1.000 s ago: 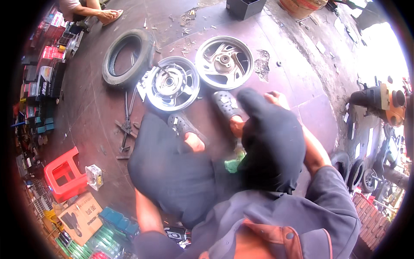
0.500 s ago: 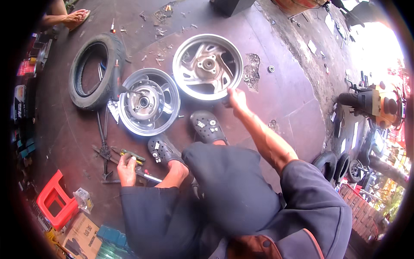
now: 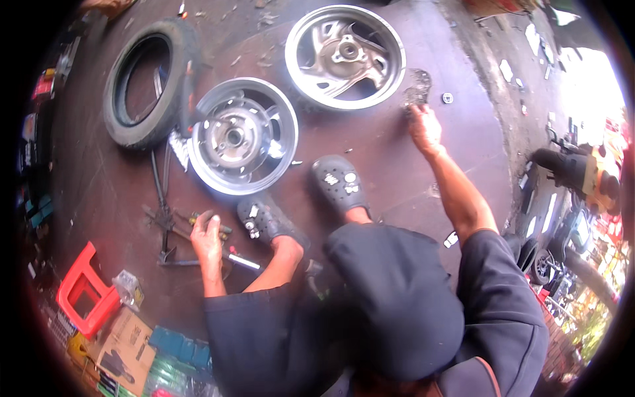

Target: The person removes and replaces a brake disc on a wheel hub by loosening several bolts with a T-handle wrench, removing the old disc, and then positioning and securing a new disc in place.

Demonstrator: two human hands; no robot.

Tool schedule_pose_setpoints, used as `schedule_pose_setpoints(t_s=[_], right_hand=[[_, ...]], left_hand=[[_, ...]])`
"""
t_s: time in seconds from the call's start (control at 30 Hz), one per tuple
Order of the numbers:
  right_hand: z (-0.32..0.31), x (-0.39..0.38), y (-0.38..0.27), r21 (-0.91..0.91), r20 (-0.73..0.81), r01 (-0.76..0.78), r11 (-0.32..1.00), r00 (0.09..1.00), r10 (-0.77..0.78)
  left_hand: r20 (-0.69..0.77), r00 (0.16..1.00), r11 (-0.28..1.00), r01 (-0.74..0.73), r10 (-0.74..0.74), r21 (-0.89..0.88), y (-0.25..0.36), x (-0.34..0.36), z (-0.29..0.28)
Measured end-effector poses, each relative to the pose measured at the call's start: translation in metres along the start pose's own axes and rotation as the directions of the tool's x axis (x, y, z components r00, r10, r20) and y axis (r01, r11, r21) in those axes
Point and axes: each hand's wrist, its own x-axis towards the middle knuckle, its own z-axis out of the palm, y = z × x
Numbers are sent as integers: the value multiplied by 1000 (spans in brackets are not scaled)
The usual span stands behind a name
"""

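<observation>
My right hand (image 3: pixel 424 129) reaches forward over the floor, fingers extended and a little blurred, at the near edge of a rough broken patch (image 3: pixel 421 81). A small metal ring, like a bearing (image 3: pixel 448 98), lies just beyond it to the right. To the left is a silver spoked wheel rim (image 3: pixel 389 86), apart from the hand. Low on the left, my left hand (image 3: pixel 208 241) hangs with loose fingers beside pliers (image 3: pixel 221 229), gripping nothing visible. A second wheel rim (image 3: pixel 284 155) with a central hub lies between the first rim and my feet.
A black tyre (image 3: pixel 119 129) lies at the left, a red-topped tool (image 3: pixel 188 89) against it. Metal bars (image 3: pixel 162 228) sit near my left hand. My dark clogs (image 3: pixel 340 185) stand mid-floor. A red plastic stool (image 3: pixel 73 284) and cardboard box (image 3: pixel 129 331) are lower left; a motorcycle stands right.
My right hand has left the far rim's edge and moved right towards the bearing. That rim no longer looks blurred. The view has shifted; my left hand stays by the pliers.
</observation>
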Motion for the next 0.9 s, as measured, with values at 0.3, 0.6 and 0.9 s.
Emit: schedule_pose_setpoints(t_s=[0.3, 0.6, 0.9], right_hand=[[-44, 5, -15, -30, 19, 94, 995, 995, -94], [-97, -26, -238, 512, 825, -808, 293, 366, -431], [-44, -27, -306, 448, 798, -884, -135, 463, -385]], left_hand=[[-34, 993, 993, -113, 112, -19, 19, -5, 18], [485, 568, 552, -811, 665, 194, 109, -20, 67], [206, 806, 830, -554, 554, -65, 82, 9, 86]])
